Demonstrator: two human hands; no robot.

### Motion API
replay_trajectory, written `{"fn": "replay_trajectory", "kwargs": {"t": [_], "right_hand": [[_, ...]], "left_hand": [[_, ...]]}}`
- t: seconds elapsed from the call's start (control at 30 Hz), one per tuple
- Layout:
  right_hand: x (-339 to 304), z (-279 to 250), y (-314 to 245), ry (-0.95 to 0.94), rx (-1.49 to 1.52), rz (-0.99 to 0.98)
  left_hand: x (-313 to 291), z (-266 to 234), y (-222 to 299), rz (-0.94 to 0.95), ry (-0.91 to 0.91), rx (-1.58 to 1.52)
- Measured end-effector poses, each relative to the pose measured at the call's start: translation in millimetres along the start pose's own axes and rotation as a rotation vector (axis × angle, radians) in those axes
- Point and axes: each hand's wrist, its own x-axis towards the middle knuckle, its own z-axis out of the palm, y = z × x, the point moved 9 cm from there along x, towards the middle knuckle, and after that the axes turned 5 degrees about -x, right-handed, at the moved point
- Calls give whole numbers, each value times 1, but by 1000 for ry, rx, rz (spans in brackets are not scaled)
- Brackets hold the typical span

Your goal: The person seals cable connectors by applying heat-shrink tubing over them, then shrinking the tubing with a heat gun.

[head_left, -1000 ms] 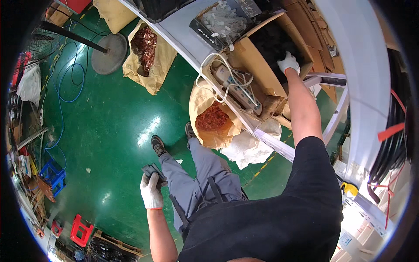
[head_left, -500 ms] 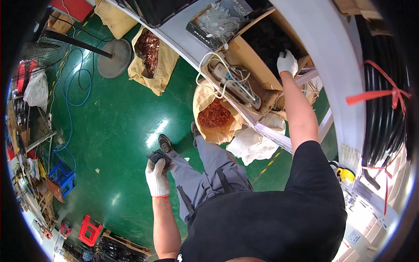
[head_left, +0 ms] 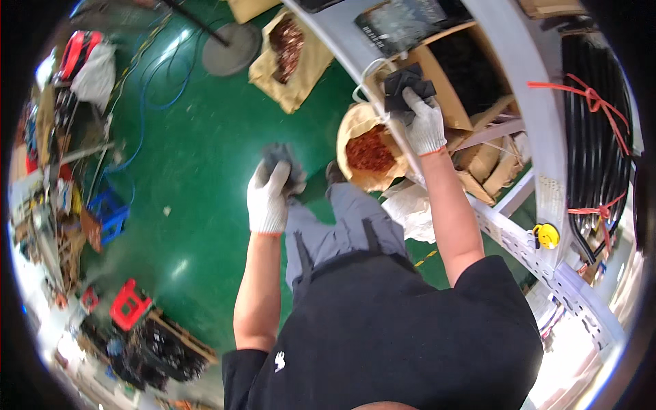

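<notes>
Both my hands wear white knit gloves with orange cuffs. My left hand (head_left: pixel 268 198) is closed round a few small black pieces (head_left: pixel 281 162), blurred by motion, above the green floor. My right hand (head_left: pixel 422 123) grips a bunch of flat black blocky pieces (head_left: pixel 408 87) beside the shelf's front edge. What kind of parts they are I cannot make out. Just right of that bunch, an open cardboard box (head_left: pixel 441 82) on the shelf holds a dark mass of similar pieces. A paper sack (head_left: pixel 352 130) of reddish-brown bits stands on the floor below my right hand.
On the shelf behind lies a dark printed box (head_left: pixel 389 31) with clear plastic pieces. Another sack (head_left: pixel 301 89) of red bits and a round stand base (head_left: pixel 231 49) are on the floor. Black tubing (head_left: pixel 593 130) hangs at right. Red (head_left: pixel 128 305) and blue stools (head_left: pixel 109 216) stand left.
My right hand has come out of the cardboard box and moved left, now with black pieces in it. My left hand has risen slightly with its pieces. The view has shifted.
</notes>
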Motion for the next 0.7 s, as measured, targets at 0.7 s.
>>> {"fn": "replay_trajectory", "kwargs": {"t": [0.7], "right_hand": [[-153, 158, 5, -562, -304, 199]], "left_hand": [[-79, 51, 84, 257, -141, -51]]}}
